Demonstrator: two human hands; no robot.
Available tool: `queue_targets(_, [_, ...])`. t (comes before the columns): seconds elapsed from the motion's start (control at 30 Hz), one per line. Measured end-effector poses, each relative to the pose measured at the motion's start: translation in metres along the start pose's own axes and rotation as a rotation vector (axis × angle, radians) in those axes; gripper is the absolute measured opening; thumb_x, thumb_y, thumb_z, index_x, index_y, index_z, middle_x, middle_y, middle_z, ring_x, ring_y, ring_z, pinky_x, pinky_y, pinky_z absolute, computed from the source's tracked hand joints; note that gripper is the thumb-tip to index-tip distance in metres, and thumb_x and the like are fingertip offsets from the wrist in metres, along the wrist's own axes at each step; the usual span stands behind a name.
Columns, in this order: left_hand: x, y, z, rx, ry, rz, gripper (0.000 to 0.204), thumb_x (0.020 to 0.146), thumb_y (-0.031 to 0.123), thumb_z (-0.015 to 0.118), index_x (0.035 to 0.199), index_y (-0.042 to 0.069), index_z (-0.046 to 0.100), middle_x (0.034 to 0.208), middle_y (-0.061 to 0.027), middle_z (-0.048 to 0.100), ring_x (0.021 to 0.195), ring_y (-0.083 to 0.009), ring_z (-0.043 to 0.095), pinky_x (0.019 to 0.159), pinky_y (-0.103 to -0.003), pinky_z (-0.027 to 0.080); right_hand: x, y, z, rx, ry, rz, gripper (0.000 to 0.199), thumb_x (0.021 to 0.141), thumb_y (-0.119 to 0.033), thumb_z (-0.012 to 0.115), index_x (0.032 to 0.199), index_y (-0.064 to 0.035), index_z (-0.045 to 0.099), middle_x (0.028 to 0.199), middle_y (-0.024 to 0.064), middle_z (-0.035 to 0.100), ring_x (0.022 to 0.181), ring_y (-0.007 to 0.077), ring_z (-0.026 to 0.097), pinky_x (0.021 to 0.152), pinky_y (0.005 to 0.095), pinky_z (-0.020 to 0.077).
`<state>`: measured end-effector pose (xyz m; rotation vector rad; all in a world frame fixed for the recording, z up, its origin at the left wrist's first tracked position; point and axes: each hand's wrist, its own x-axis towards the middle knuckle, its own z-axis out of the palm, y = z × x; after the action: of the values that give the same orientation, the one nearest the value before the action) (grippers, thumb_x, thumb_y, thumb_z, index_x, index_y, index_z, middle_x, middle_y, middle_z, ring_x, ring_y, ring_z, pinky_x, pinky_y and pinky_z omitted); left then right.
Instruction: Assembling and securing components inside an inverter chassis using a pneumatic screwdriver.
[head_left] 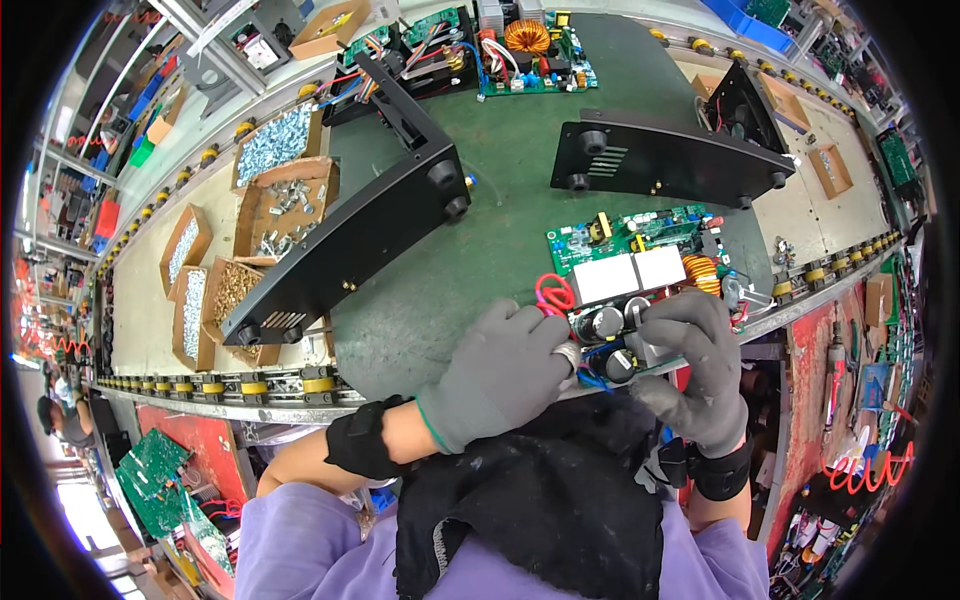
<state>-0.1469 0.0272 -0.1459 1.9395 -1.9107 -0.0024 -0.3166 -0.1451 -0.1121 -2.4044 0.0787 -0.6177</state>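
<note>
A green circuit board [570,243] lies at the table's near right edge, carrying two white blocks, black capacitors [604,323] and a copper-wound coil [702,272]. My left hand [505,375], in a grey glove, is at the board's near left corner. Its fingers are curled closed beside a red cable loop [555,292], and what they pinch is hidden. Over the board's near right side curves my right hand [700,375], also gloved, with thumb and fingers apart around the capacitor end. Blue wires [592,376] show between both hands.
Black metal housings stand left [365,240] and right [665,160] on the green mat [510,170]. Cardboard boxes of small metal parts [272,145] sit at left. Another circuit board [540,75] lies at the far side. Roller tracks [255,386] edge the bench.
</note>
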Motion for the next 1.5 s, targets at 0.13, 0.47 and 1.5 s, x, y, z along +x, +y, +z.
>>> queue_targets(0.13, [0.008, -0.014, -0.052, -0.658, 0.21, -0.081, 0.016, 0.082, 0.023, 0.071, 0.081, 0.009, 0.064, 0.077, -0.0045, 0.054, 0.072, -0.0182, 0.055, 0.062, -0.031, 0.04, -0.012, 0.008, -0.019, -0.274, 0.064, 0.026, 0.058, 0.07, -0.051, 0.074, 0.107, -0.0074, 0.062, 0.1, 0.009, 0.061, 0.091, 0.0297, 0.056, 0.083, 0.0428, 0.0415])
queue_targets(0.47, [-0.005, -0.035, -0.046, -0.923, 0.361, -0.669, 0.017, 0.093, 0.018, 0.056, 0.087, 0.003, 0.06, 0.072, 0.0023, 0.053, 0.065, -0.0042, 0.045, 0.058, -0.023, 0.038, -0.007, 0.014, -0.013, -0.638, -0.168, -0.019, 0.054, 0.057, -0.019, 0.078, 0.106, -0.013, 0.059, 0.099, 0.005, 0.057, 0.095, 0.0282, 0.054, 0.094, 0.0485, 0.0384])
queue_targets(1.5, [0.059, -0.019, 0.004, -1.441, -0.116, -0.727, 0.06, 0.085, 0.013, 0.07, 0.138, 0.006, 0.044, 0.12, -0.0088, 0.052, 0.106, -0.0142, 0.055, 0.083, -0.029, 0.051, -0.121, 0.041, -0.014, 0.8, 0.501, 0.891, 0.067, 0.074, -0.04, 0.084, 0.119, 0.0013, 0.056, 0.106, 0.0063, 0.065, 0.092, 0.0162, 0.064, 0.076, 0.0295, 0.0546])
